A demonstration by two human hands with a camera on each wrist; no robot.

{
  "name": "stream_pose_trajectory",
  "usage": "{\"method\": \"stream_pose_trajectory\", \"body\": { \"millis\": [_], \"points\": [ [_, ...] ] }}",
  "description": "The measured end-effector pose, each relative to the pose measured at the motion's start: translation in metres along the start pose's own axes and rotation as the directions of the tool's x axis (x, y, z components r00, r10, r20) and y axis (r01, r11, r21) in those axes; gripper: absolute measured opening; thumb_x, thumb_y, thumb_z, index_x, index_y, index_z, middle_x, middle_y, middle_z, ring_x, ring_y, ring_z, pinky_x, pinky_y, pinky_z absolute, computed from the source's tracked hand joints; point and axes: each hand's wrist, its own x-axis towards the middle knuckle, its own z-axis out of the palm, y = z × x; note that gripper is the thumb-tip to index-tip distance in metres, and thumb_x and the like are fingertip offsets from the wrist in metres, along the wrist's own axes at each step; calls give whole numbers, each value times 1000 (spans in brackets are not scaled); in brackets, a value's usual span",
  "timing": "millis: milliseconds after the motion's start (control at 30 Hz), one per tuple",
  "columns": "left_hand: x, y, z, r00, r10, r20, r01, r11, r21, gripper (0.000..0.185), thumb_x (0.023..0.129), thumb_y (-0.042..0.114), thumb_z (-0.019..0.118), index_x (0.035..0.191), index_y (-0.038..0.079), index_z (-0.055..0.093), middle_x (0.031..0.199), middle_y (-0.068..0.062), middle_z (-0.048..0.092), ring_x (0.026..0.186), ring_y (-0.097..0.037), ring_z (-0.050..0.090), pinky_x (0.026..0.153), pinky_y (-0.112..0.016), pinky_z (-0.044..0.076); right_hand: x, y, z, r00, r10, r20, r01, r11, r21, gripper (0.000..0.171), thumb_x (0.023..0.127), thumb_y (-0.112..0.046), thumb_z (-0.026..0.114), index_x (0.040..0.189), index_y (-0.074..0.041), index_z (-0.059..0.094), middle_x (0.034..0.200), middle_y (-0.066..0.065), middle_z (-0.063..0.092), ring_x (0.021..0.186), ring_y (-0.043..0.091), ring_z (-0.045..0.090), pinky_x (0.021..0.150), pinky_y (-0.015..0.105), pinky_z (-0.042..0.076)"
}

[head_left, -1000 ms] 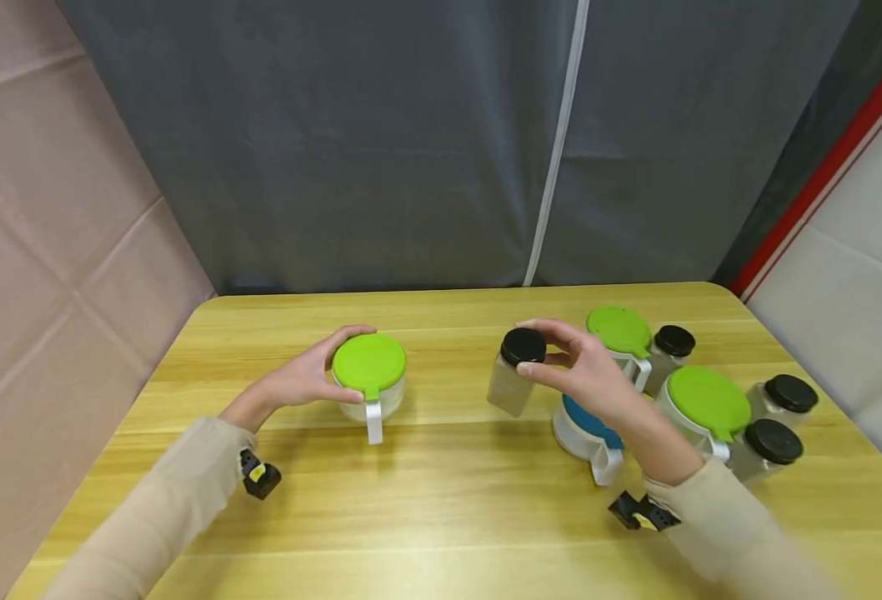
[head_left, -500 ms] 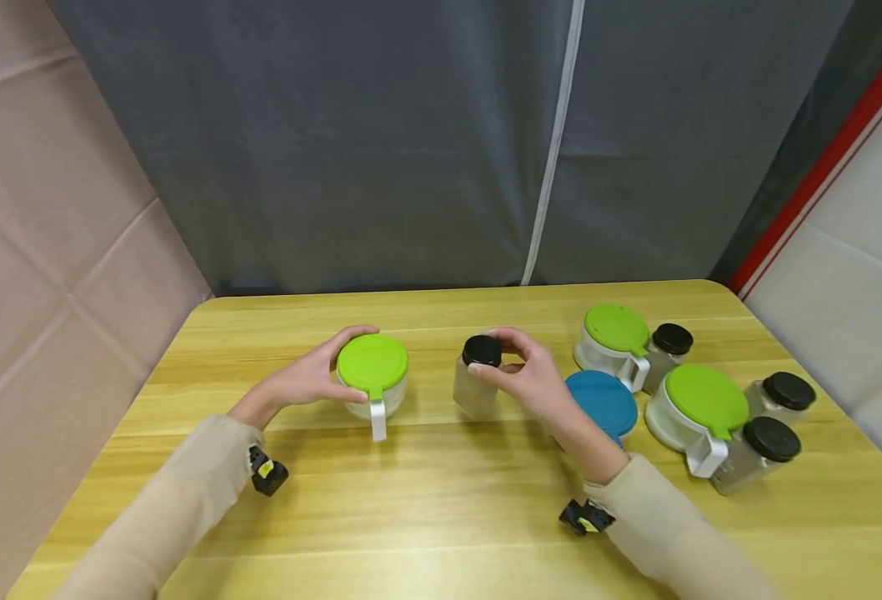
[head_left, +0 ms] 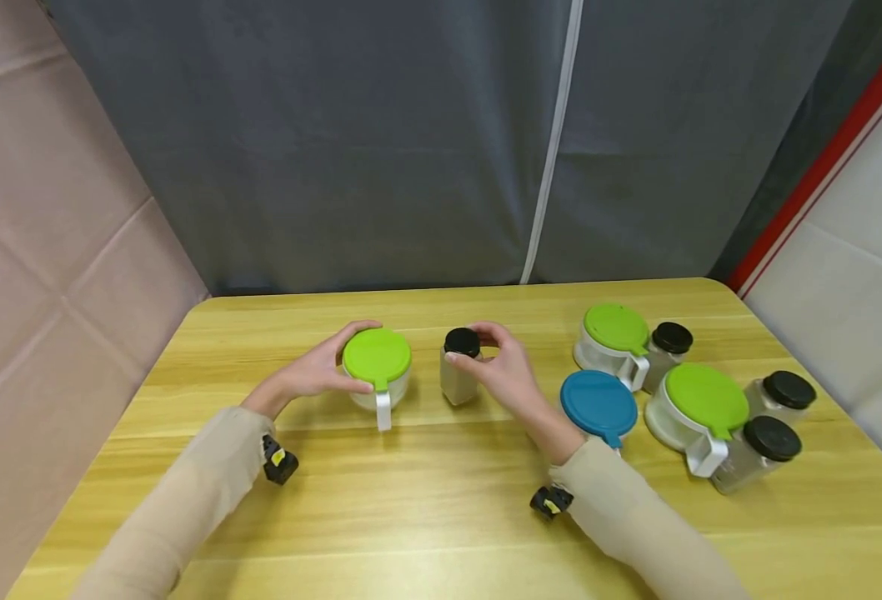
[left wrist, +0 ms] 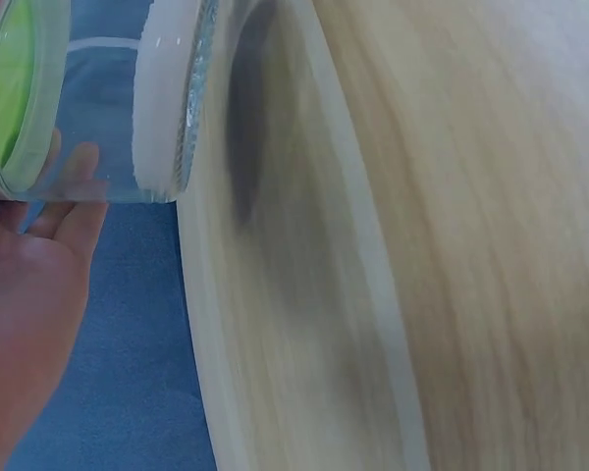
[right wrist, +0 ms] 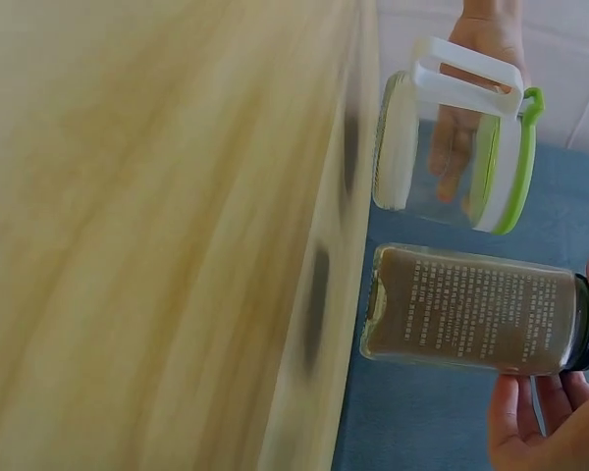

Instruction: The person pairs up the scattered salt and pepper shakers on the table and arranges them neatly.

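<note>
Though clear, square jar point(head_left: 459, 375), round cap point(head_left: 462, 342)

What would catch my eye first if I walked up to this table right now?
Probably the two hands at the middle of the wooden table: the left hand grips a clear jar with a bright green lid, and the right hand pinches the black cap of a spice bottle standing beside it. To the right sits a colourful cluster, a blue-lidded jar, two more green-lidded jars and three black-capped bottles.
</note>
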Motion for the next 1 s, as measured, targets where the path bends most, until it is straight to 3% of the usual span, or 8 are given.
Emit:
{"method": "stream_pose_trajectory", "body": {
  "millis": [200, 467, 1000],
  "points": [
    [6, -1, 0, 1000, -31, 4, 31, 1000, 1, 85, 70, 9, 75, 137, 17, 24, 127, -8, 38, 112, -23, 40, 95, -44, 27, 7, 2, 8, 999, -18, -33, 18, 1000, -15, 49, 71, -22, 75, 111, -5, 53, 106, 8, 53, 98, 19, 48, 71, 31, 46],
    [9, 21, 5, 999, -41, 4, 41, 999, -7, 84, 69, 6, 75, 136, 7, 24, 127, -15, 37, 112, -28, 40, 95, -44, 27, 16, 8, 19, 998, -12, -60, 11, 1000, -18, 52, 70, -25, 76, 112, -5, 52, 106, 7, 53, 97, 19, 48, 80, 33, 42],
    [20, 14, 4, 998, -57, -12, 57, 998, 21, 84, 69, 9, 75, 137, 11, 25, 130, -12, 36, 116, -26, 36, 98, -46, 19, 30, 13, 31, 995, -22, -98, 17, 998, -52, 52, 69, -23, 76, 111, -4, 52, 104, 8, 54, 96, 20, 48, 85, 35, 39]
  ]
}}
